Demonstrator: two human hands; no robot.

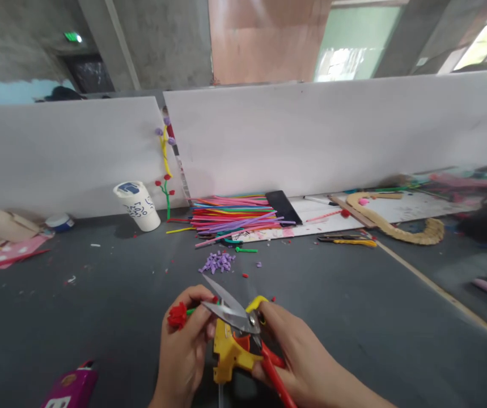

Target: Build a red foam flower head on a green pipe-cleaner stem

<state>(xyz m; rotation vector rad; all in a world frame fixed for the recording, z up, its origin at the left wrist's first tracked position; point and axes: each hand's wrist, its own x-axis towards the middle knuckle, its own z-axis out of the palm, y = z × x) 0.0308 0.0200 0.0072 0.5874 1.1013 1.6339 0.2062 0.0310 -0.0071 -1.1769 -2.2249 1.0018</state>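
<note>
My left hand (183, 345) pinches a small red flower (177, 315) made of pipe cleaner, with a green stem poking out beside my fingers. My right hand (298, 354) grips scissors (232, 310) with red handles; their metal blades are open and point left towards the flower's stem. A yellow glue gun (228, 354) lies on the dark table between my two hands, under the scissors. Both hands are low at the near edge of the table.
A bundle of coloured pipe cleaners (234, 218) lies against the white partition (311, 136), with purple cut bits (217, 262) in front. A white paper cup (138, 205) leans at left, a flower stalk (165, 164) on the partition. Yellow utility knife (347, 240) right, pink object (71, 388) near left.
</note>
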